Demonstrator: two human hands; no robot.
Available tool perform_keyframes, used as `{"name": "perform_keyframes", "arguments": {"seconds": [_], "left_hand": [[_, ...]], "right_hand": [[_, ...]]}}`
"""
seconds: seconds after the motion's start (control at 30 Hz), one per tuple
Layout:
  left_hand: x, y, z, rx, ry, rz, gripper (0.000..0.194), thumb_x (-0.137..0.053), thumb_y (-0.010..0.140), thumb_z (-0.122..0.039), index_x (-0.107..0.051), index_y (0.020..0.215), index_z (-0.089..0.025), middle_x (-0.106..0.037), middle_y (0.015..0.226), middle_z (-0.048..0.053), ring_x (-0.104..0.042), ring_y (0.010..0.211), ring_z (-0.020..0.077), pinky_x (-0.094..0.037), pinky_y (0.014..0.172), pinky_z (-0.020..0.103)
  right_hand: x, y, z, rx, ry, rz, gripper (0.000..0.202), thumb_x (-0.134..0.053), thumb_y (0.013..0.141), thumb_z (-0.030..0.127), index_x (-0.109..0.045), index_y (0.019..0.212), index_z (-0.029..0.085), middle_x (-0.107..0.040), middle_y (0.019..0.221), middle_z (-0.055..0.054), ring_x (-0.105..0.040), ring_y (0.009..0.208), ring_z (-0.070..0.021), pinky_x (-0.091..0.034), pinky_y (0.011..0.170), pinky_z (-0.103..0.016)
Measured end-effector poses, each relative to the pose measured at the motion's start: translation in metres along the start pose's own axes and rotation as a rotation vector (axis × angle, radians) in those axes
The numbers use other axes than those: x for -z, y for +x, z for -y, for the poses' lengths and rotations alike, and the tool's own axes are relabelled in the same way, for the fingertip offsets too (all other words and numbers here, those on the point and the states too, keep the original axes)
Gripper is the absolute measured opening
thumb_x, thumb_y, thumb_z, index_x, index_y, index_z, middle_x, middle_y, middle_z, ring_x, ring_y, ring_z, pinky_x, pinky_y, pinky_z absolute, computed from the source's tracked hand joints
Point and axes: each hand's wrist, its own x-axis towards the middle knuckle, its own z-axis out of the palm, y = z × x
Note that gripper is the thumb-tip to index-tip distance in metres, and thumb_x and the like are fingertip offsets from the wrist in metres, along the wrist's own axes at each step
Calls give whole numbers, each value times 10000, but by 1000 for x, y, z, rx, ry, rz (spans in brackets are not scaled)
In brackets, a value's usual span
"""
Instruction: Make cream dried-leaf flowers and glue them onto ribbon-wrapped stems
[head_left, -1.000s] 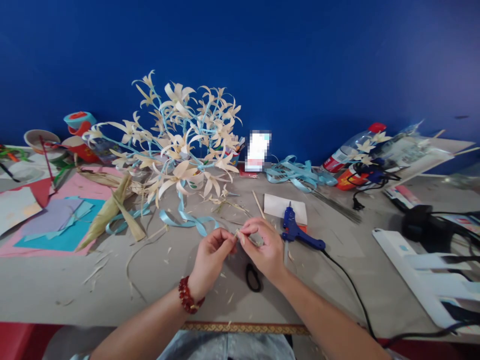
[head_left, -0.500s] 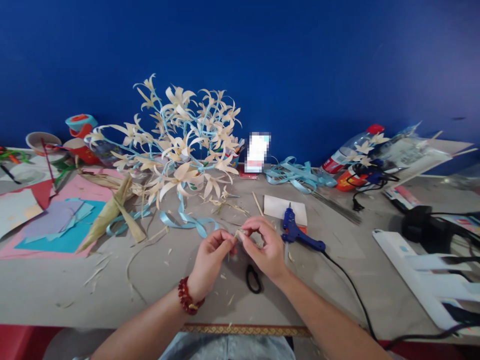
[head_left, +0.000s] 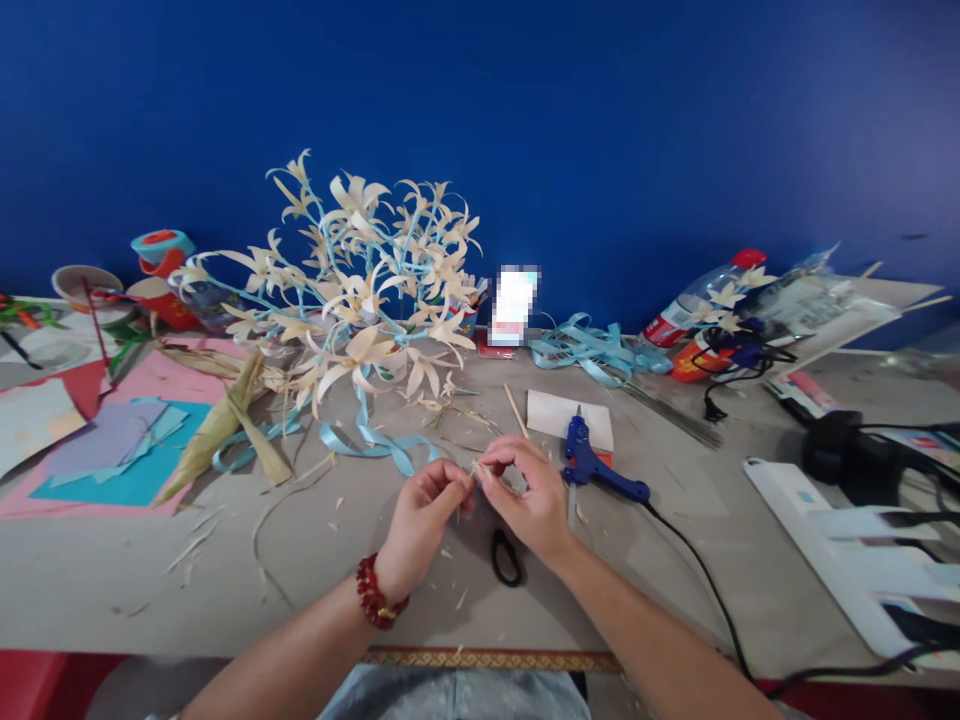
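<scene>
Near the middle of the table, my left hand (head_left: 424, 515) and my right hand (head_left: 529, 495) meet at the fingertips. Both pinch a small pale piece of plant fibre (head_left: 475, 468), mostly hidden by the fingers. A black scissor handle (head_left: 507, 558) lies just below my right hand. To the right, a blue glue gun (head_left: 596, 465) rests by a white card (head_left: 544, 413). Light blue ribbon (head_left: 379, 440) curls on the table beyond my left hand. Behind it stands a bunch of cream flowers (head_left: 364, 295) on blue-wrapped stems.
Dried husks (head_left: 225, 425) lie on coloured paper (head_left: 131, 490) at the left. More blue ribbon (head_left: 581, 345), thin wires (head_left: 675, 412) and a plastic bottle (head_left: 679, 315) are at the back right. A white power strip (head_left: 810, 555) with cables sits at the right.
The fingers of my right hand have shifted very slightly around the small piece. Otherwise the hands and objects look the same.
</scene>
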Motion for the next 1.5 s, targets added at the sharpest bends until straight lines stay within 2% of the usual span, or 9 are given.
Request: {"name": "perform_keyframes", "arguments": {"seconds": [0.3, 0.4, 0.5, 0.63, 0.87, 1.23, 1.33, 1.43, 1.5], "left_hand": [[2, 1, 1, 47, -94, 50, 167, -705, 790, -289, -634, 713, -159, -593, 588, -12, -483, 575, 107, -367, 599, 213], [1, 1, -4, 123, -239, 173, 188, -715, 791, -287, -623, 706, -146, -577, 604, -5, -488, 607, 112, -368, 621, 219], [0, -1, -6, 169, -325, 314, 184, -689, 821, -257, -624, 698, -136, -567, 594, 0, -497, 622, 117, -368, 645, 230], [3, 0, -3, 199, -409, 400, 158, -678, 831, -229, -627, 710, -141, -587, 584, 5, -504, 612, 123, -365, 646, 244], [6, 3, 3, 210, -407, 437, 110, -688, 825, -230, -656, 769, -141, -613, 597, 16, -516, 608, 128, -381, 663, 256], [7, 1, 4, 149, -271, 403, 178, -737, 788, -299, -690, 797, -128, -617, 623, 18, -531, 622, 119, -384, 671, 236], [8, 2, 4, 103, -229, 421, 184, -711, 814, -302, -675, 760, -129, -623, 646, 28, -538, 643, 124, -389, 685, 245], [7, 2, 2, 48, -211, 433, 201, -675, 845, -321, -656, 759, -140, -621, 666, 33, -544, 660, 134, -400, 692, 262], [6, 2, 1, 24, -214, 430, 206, -661, 856, -329, -642, 759, -148, -613, 668, 30, -541, 651, 134, -407, 682, 269]], "right_hand": [[4, -3, -2, -39, 111, -2, 100, -584, 856, 194, -628, 943, 216, -588, 946, -50, -560, 725, -158, -484, 694, -300], [7, -2, -5, -95, 257, 20, 125, -558, 887, 248, -632, 981, 211, -580, 1004, -62, -575, 821, -176, -489, 730, -301], [8, 0, -6, -151, 404, 141, 109, -594, 883, 292, -656, 915, 209, -601, 1007, -63, -593, 918, -196, -487, 807, -322], [5, 1, -4, -225, 588, 213, 142, -671, 837, 349, -681, 870, 212, -609, 1000, -61, -611, 906, -200, -501, 825, -351], [2, -5, -6, -350, 894, 305, 64, -676, 842, 247, -660, 885, 202, -533, 1093, -35, -663, 560, -101, -551, 531, -267], [2, -7, -4, -338, 963, 325, 107, -693, 826, 241, -642, 910, 199, -506, 1134, -42, -657, 587, -97, -542, 537, -254], [3, -6, -5, -348, 913, 291, 138, -684, 825, 282, -649, 943, 217, -544, 1129, -50, -643, 649, -117, -534, 577, -263], [6, 0, -8, -348, 794, 150, 140, -651, 833, 306, -680, 933, 211, -606, 1058, -53, -621, 838, -169, -520, 758, -297], [14, 9, -9, -369, 677, 35, 123, -651, 822, 298, -692, 894, 206, -628, 984, -42, -599, 842, -168, -499, 792, -296]]}}
